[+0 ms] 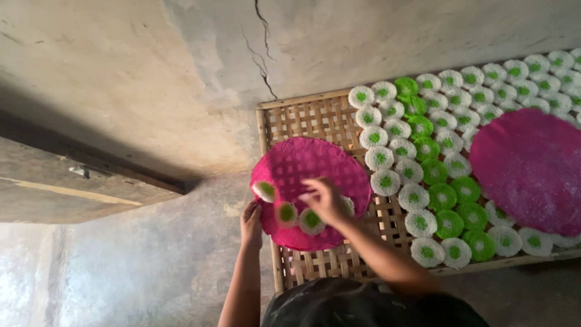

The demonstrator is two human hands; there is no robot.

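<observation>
The pink round mat (305,175) lies over the woven bamboo tray's (302,118) left part, its near edge gripped by the left hand (250,223); the right hand (325,200), fingers loosely curled and empty, touches the white-and-green discs (311,220) on it.

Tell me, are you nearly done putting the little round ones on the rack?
Most of the woven rack is already covered with white-and-green discs. The left hand holds a pink plate while the right hand touches the few discs on it. The rack's left end is bare.
</observation>
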